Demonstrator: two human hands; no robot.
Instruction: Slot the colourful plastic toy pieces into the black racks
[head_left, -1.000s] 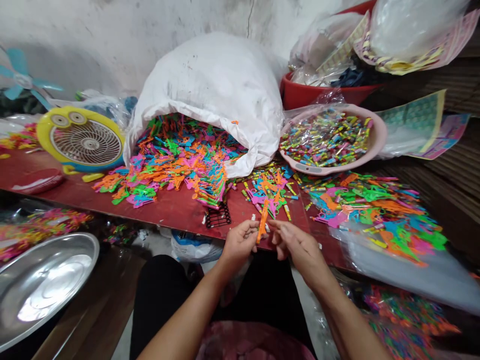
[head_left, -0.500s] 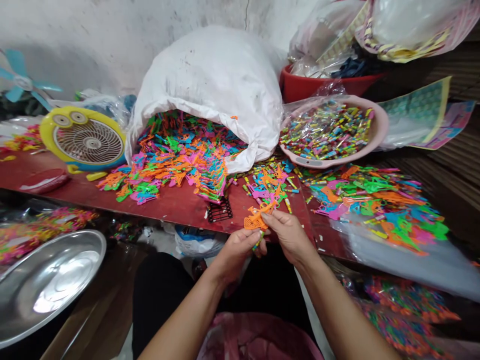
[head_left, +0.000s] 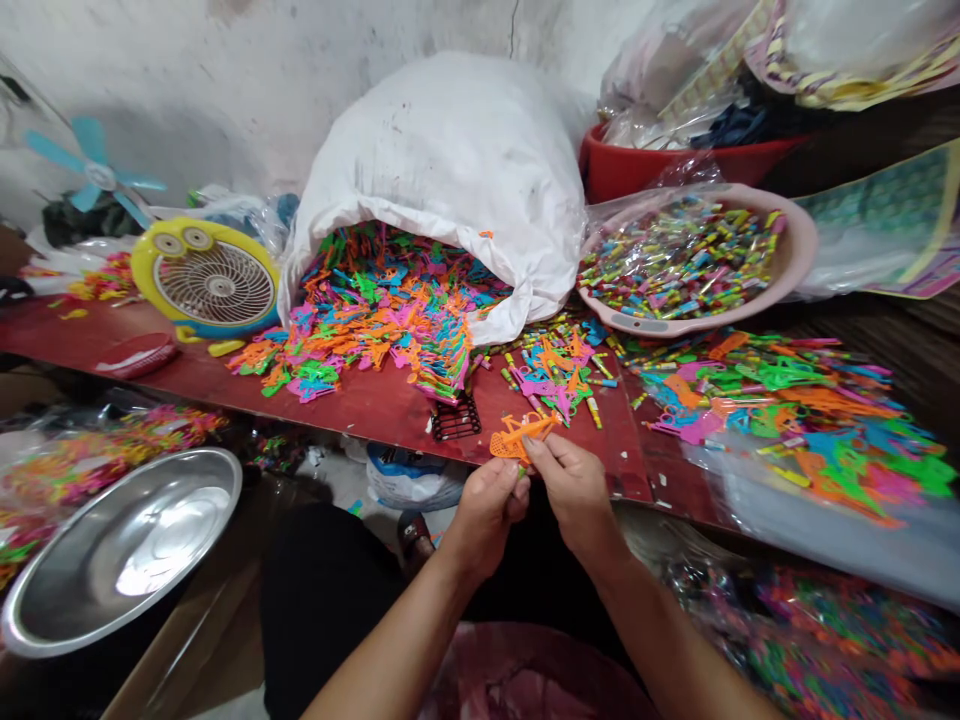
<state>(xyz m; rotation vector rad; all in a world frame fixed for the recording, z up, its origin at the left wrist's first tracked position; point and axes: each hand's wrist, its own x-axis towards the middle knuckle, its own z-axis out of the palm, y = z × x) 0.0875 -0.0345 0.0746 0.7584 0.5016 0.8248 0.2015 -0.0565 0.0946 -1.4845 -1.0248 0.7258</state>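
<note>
Above the table's front edge, my right hand (head_left: pixel 574 485) pinches a flat orange plastic toy piece (head_left: pixel 517 436) with a latticed end and loop-like cut-outs. Just below it my left hand (head_left: pixel 484 505) is closed, thumb against fingers, round a small stick. Only the stick's yellow-green tip (head_left: pixel 522 470) shows, close under the orange piece; whether they are joined I cannot tell. Behind my hands lies a small heap of mixed toy pieces and striped sticks (head_left: pixel 556 375). A white sack (head_left: pixel 442 140) spills many more coloured toy pieces (head_left: pixel 390 310) onto the red table (head_left: pixel 367 408).
A pink basin (head_left: pixel 799 245) of striped sticks stands right of the sack. Toy pieces (head_left: pixel 817 400) lie on plastic at the right. Leftward are a yellow fan (head_left: pixel 214 285), a red basket (head_left: pixel 139 355) and, lower, a metal bowl (head_left: pixel 161 555). A black plastic grid (head_left: pixel 456 418) lies near the edge.
The view has swung a little left, so things sit further right. My left hand has closed higher round the stick, covering most of it. The orange piece stays in my right hand.
</note>
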